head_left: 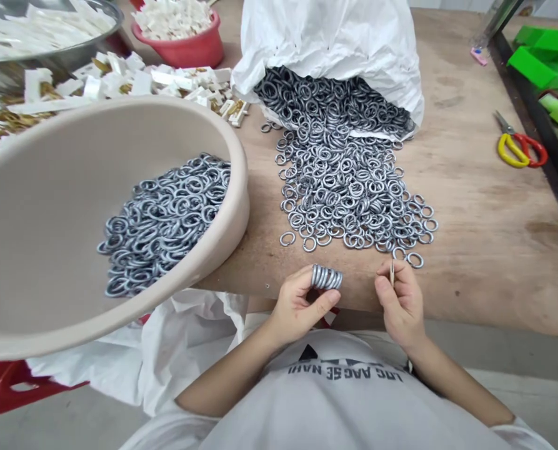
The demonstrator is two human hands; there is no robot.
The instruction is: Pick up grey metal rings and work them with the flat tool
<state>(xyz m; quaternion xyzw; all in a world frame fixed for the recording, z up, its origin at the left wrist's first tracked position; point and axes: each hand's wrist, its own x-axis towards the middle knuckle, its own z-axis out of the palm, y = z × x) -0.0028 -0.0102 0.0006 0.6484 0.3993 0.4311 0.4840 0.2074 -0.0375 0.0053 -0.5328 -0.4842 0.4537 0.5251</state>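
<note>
My left hand [307, 301] is closed around a short row of grey metal rings [327, 277], lined up side by side between thumb and fingers. Close to the table's front edge, my right hand [402, 301] pinches a thin, narrow piece [392, 274] seen edge-on; its kind cannot be made out. Just beyond both hands spreads a heap of loose metal rings [339, 187], spilling from the mouth of a white sack [325, 37]. A couple of rings lie right beside my right fingertips.
At left, a large beige basin [95, 119] leans tilted, with many rings [170, 219] inside. Behind it are scattered white pieces [138, 81], a red bowl [185, 47] and a metal basin [114, 28]. Scissors [520, 147] and green bins [541, 59] are at right.
</note>
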